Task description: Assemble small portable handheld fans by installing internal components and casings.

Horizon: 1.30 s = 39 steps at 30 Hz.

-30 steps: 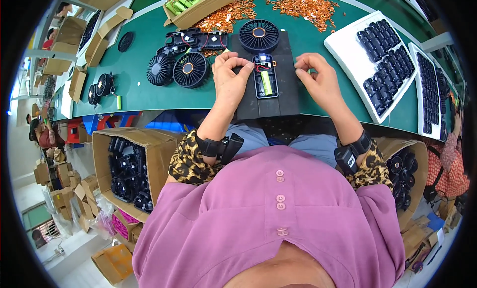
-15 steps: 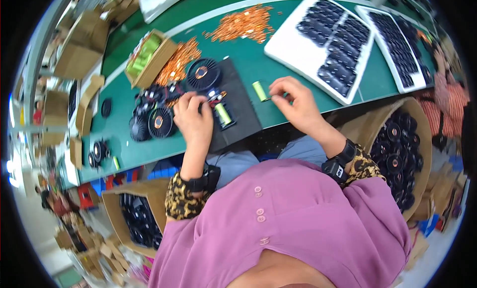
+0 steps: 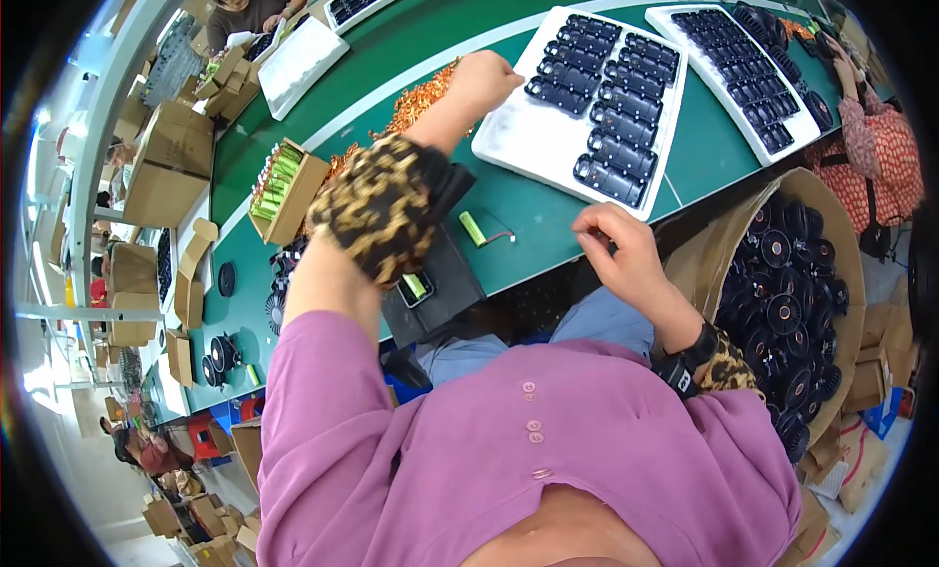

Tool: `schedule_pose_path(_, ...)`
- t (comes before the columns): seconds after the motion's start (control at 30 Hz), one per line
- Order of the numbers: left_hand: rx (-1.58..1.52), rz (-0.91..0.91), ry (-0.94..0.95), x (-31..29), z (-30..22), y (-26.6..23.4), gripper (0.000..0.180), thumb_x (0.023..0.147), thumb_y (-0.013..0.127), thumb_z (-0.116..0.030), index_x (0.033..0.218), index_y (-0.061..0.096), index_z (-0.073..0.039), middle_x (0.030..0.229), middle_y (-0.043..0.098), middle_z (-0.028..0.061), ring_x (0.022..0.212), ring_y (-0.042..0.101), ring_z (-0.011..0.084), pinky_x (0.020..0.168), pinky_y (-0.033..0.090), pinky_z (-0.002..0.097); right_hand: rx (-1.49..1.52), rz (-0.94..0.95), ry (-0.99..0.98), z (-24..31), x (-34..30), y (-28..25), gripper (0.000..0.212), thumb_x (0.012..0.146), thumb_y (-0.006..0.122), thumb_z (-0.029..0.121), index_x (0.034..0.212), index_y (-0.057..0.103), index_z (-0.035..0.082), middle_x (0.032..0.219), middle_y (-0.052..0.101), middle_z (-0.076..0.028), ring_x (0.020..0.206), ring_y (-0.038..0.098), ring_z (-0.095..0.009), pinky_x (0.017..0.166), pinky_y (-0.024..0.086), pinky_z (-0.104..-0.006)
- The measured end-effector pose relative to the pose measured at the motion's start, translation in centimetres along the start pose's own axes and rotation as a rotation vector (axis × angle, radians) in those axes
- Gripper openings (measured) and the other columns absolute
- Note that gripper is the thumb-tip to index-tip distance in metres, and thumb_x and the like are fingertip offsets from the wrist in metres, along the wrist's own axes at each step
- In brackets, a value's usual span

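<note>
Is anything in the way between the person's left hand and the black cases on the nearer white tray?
Nothing visible. The left hand is at the left edge of the white tray, and only the tray's own white surface shows between its fingertips and the nearest black case.

Illumination is bright and diffuse. Glare is present at the left rim; the white foam tray (image 3: 528, 127) is nearly overexposed. The area beneath the tabletop (image 3: 543, 215) lies in shadow. Fisheye distortion bends straight edges; black vignetting surrounds the view. Distant background detail is soft.
</note>
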<state>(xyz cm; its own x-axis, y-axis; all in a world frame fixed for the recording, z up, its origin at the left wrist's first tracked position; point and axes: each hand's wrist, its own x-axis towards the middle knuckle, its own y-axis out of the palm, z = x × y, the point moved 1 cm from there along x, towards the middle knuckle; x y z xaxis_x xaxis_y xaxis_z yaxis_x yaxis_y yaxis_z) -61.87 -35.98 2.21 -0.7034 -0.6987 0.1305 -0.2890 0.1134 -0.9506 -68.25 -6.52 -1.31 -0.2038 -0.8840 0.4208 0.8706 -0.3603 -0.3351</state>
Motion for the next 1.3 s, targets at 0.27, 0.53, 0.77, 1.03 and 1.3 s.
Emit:
schedule_pose_path(0.27,0.206,0.024,-0.135,2.9,-2.5,2.7,0.026,0.073,0.07,-0.023,0.091,0.071,-0.003,0.097,0.068,0.0201,0.093,0.066,0.036,0.081,0.054,0.0423,-0.144,-0.121,-0.015,-0.3,-0.5,-3.2,0.012,0.079,0.062,-0.005,0.089,0.06,0.001,0.087,0.061,-0.009,0.068,0.06,-0.018,0.054,0.046,-0.0259)
schedule_pose_path(0.53,0.04,-0.283,0.297,-6.2,-2.8,-6.4,0.019,0.082,0.065,-0.024,0.09,0.068,-0.007,0.082,0.066,0.0144,0.076,0.064,0.0337,0.068,0.051,0.0413,0.286,-0.334,0.112,0.7,4.6,-2.4,0.017,0.092,0.057,0.007,0.107,0.062,-0.001,0.104,0.064,-0.006,0.088,0.06,-0.013,0.076,0.047,-0.0233)
schedule_pose_path(0.77,-0.172,-0.56,0.366,-22.8,-0.4,-10.1,0.009,0.079,0.068,-0.008,0.086,0.066,-0.005,0.074,0.061,0.0087,0.064,0.061,0.0228,0.057,0.048,0.0309,0.976,0.621,0.393,4.2,5.0,5.8,0.03,0.091,0.062,0.022,0.112,0.053,0.001,0.097,0.065,-0.008,0.089,0.068,-0.021,0.07,0.054,-0.0269)
schedule_pose_path(1.03,-0.558,-0.829,-0.2,-32.4,4.2,-6.0,0.02,0.079,0.069,-0.005,0.099,0.066,-0.006,0.08,0.065,0.0053,0.064,0.06,0.0138,0.056,0.047,0.025,0.484,0.562,0.419,7.8,5.0,11.2,0.045,0.079,0.071,0.017,0.118,0.054,0.002,0.103,0.063,-0.008,0.076,0.063,-0.012,0.066,0.049,-0.0255)
schedule_pose_path(1.3,-0.572,-0.722,-0.411,-36.5,5.5,-1.1,0.012,0.083,0.066,-0.003,0.095,0.068,-0.003,0.084,0.066,0.005,0.066,0.059,0.0082,0.062,0.048,0.0215,-0.406,0.444,-0.117,7.5,4.8,15.4,0.05,0.072,0.069,0.024,0.115,0.06,0.001,0.11,0.06,-0.019,0.093,0.063,-0.036,0.081,0.052,-0.0412)
